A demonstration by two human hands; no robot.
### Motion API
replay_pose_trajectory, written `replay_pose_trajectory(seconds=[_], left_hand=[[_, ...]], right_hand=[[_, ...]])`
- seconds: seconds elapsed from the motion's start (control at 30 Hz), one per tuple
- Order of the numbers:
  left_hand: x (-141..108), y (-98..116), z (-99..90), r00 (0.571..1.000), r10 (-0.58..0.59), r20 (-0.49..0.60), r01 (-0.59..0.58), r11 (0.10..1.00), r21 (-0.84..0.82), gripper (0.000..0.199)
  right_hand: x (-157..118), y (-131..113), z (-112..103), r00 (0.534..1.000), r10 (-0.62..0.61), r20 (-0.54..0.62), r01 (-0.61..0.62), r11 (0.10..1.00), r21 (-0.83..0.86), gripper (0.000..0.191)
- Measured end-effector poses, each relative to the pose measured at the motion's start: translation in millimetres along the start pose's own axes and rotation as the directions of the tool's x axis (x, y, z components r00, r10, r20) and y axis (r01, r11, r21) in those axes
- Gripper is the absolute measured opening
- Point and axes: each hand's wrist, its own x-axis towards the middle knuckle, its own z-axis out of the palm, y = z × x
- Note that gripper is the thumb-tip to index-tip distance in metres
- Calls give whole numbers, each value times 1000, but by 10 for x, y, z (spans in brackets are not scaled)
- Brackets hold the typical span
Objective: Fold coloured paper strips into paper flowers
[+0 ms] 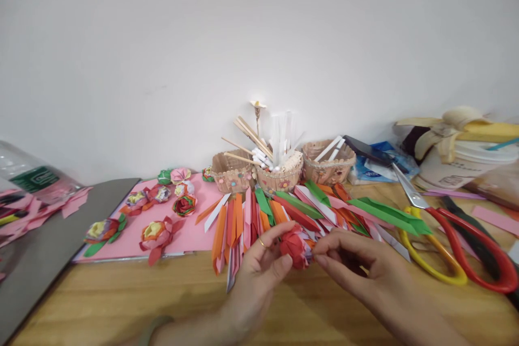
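Note:
A red and pink folded paper flower (295,247), with some white and orange showing at its right side, is held above the front of the table. Its left side sits between the thumb and fingers of my left hand (261,275), which wears a ring. At the flower's right edge, the thumb and forefinger of my right hand (363,265) pinch a petal; the exact fold between the fingertips is hidden. Just behind both hands, folded paper strips (233,221) in orange, red, pink, green and white lie fanned out.
Several finished paper flowers (156,235) lie on a pink sheet (198,232) at left. Small baskets (233,173) with sticks stand against the wall. Red and yellow scissors (482,259) lie at right, near a banana peel (438,135). A plastic bottle (36,175) lies far left.

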Motion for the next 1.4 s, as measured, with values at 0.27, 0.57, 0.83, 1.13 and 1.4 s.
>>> replay_pose_trajectory(seconds=[0.27, 0.57, 0.83, 1.13, 1.4], left_hand=[[-8, -25, -35, 996, 94, 10, -95, 988, 120, 34], [-13, -40, -36, 991, 132, 14, -132, 978, 160, 34], [-16, -21, -29, 991, 133, 11, -133, 978, 163, 35], [-14, -25, -35, 992, 124, 35, -128, 977, 172, 35], [-4, -37, -42, 993, 113, 46, -118, 984, 131, 35]], right_hand=[[-7, 4, -4, 1000, -25, -18, 24, 998, -56, 19], [-31, 46, 37, 956, -278, -92, 258, 947, -190, 15], [-35, 55, 37, 947, -304, -106, 272, 933, -237, 15], [-4, -20, 21, 958, -262, -117, 244, 959, -145, 15], [7, -63, 8, 978, -172, -119, 166, 984, -59, 14]])
